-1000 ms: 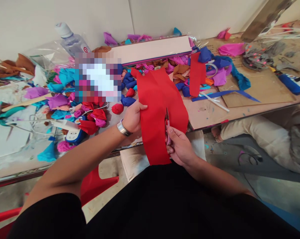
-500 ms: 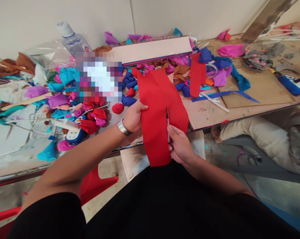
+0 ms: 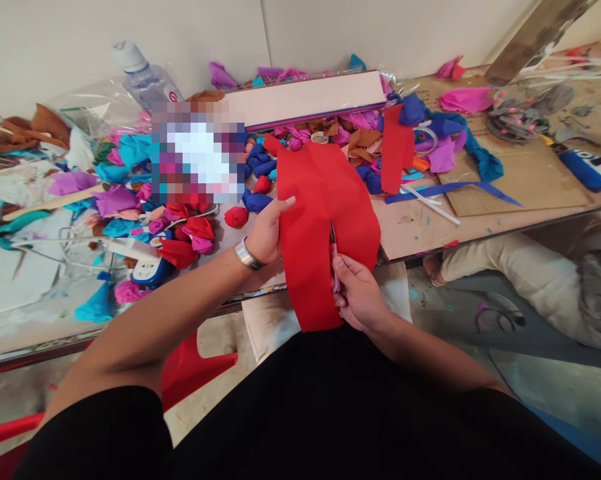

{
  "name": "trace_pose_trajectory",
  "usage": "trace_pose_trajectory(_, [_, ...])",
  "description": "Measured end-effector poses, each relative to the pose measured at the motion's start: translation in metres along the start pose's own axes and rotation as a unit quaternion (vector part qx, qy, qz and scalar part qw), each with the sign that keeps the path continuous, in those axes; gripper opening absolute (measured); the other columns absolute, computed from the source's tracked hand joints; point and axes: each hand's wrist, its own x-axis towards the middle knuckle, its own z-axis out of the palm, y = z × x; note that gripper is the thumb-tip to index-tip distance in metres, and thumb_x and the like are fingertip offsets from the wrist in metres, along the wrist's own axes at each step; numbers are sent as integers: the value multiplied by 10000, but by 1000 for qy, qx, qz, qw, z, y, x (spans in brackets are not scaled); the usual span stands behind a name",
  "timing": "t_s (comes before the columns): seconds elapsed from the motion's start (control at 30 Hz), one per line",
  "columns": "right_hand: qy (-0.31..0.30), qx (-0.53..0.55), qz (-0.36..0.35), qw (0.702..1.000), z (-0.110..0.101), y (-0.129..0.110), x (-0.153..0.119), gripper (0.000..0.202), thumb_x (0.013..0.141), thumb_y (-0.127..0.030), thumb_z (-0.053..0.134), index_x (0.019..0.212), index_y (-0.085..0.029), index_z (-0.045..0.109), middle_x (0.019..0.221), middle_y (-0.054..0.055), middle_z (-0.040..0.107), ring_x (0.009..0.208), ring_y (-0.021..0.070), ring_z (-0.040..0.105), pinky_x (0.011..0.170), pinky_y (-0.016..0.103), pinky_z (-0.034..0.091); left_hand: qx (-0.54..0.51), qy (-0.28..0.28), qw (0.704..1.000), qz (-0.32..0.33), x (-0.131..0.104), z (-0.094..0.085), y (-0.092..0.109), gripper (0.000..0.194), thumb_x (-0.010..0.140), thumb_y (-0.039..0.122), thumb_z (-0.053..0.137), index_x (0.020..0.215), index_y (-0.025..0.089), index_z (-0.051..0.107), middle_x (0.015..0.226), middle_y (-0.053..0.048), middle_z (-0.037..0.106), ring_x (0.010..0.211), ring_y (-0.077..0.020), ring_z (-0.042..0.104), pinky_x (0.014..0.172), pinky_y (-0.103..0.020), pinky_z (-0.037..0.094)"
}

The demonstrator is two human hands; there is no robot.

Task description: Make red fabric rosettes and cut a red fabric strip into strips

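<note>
A wide red sheet hangs over the table's front edge, with a long slit running down its middle. My left hand grips the sheet's left side, thumb on top and fingers hidden underneath. Scissors with pinkish handles sit in the slit, blades pointing away from me. My right hand is closed round their handles, at the near part of the slit. A narrower red strip lies on the table to the right, apart from the sheet.
Colourful cloth bundles cover the table's left and middle. A bottle and a pale board stand behind. A blue-and-white power socket lies at left. Cardboard is on the right. A person's leg shows below the table.
The far end of the red sheet has dropped towards me, uncovering a tape roll behind it. The scissors and my right hand have shifted slightly left.
</note>
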Motion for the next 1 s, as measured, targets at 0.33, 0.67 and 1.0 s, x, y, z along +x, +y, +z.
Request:
trace_pose_trajectory(0.33, [-3,13,13,1000,-3,3,-9,498,742,-619,958,888,-217,703,629,-76,565,441,44,360,346,147,271,-13,9,999,48,9,-6,-6,327,803,295,863,1092,184,758,1184,-81,848,1317,-337,743,1166,-465,588])
trace_pose_trajectory(0.67, [17,6,-13,1000,-2,-1,-4,523,741,-643,957,790,-206,673,621,-72,542,452,41,362,364,164,260,-19,-13,998,50,5,-1,-6,332,795,309,862,1089,198,752,1199,-75,847,1329,-336,741,1192,-467,582])
trace_pose_trajectory(1.0, [10,-1,4,1000,-6,-1,-2,586,722,-672,967,670,-185,644,560,-70,516,415,30,389,374,180,221,-13,-15,997,69,9,-7,-8,366,770,321,877,1086,194,742,1180,-84,844,1400,-364,699,1222,-507,563])
